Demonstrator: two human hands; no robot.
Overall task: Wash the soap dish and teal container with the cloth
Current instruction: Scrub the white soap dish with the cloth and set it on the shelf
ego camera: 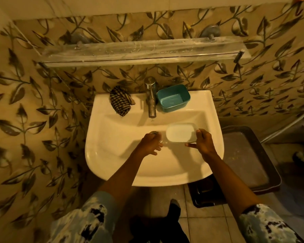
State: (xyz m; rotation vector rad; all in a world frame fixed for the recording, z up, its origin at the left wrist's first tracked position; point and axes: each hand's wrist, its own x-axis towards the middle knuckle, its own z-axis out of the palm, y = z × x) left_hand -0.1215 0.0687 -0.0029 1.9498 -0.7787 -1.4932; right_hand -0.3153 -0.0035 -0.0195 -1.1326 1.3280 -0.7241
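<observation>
One soap dish [181, 132] gripped by right hand [203, 142] — left hand [150, 142] loose; one cloth [120, 100].

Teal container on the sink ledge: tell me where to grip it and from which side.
Take the teal container by its right short wall, thumb inside the open top and fingers outside, coming from the right and above. It sits upright and looks empty on the sink ledge, with the faucet close against its left side and the wall behind, so those sides are likely cramped.

white soap dish [181, 132] over basin, teal container [173, 98] and striped cloth [120, 102] on rim
</observation>
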